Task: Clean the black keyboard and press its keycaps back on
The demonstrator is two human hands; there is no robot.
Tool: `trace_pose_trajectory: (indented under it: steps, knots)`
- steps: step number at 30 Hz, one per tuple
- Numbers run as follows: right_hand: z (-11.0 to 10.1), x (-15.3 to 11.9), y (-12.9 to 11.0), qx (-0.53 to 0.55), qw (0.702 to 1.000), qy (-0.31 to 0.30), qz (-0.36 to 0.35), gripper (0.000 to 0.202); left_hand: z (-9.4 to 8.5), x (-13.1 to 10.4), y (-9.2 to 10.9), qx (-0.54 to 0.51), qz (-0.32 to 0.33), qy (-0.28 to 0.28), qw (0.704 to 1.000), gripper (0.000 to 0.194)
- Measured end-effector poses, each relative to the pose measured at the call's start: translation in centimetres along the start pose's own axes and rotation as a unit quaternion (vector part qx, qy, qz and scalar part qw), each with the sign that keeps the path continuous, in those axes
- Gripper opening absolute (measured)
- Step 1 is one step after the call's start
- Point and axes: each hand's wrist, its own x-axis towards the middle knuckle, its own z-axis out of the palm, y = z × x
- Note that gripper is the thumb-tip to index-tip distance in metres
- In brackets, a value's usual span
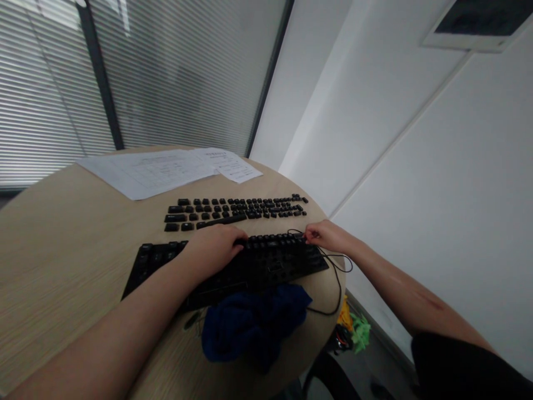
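Observation:
A black keyboard (266,272) lies along the near part of the table, with many of its keys taken off and a row of keys left along its far side. My left hand (219,244) reaches across the keyboard, its thumb and fingers bent around the far edge near the middle. At the right end of that far row, my right hand (320,232) has its fingertips pinched together; whatever they hold is too small to make out. Beyond the keyboard, loose black keycaps (216,208) are set out in several rows. A blue cloth (254,322) lies bunched against the keyboard's near side.
White printed sheets (166,169) lie at the back of the round wooden table (50,244). A thin black cable (339,289) loops near the right edge. Yellow and green items (360,332) are on the floor below. A white wall (416,166) stands close on the right.

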Motion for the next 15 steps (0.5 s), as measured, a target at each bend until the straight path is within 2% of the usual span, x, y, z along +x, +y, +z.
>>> trace_pose_trajectory:
  steps: [3, 8, 15]
  knots:
    - [-0.5, 0.6, -0.7, -0.066, 0.997, -0.026, -0.013, 0.012, 0.0, 0.0, 0.0, -0.002, -0.001, 0.001, 1.000, 0.032]
    - [-0.7, 1.1, -1.4, -0.085, 0.995, -0.056, -0.006, 0.012, 0.0, 0.1, -0.1, -0.006, 0.005, 0.003, 1.000, 0.032]
    - [-0.3, 0.1, -1.9, -0.115, 0.993, -0.023, -0.021, 0.012, 0.3, 0.2, -0.2, -0.006, 0.011, 0.004, 1.000, 0.032]
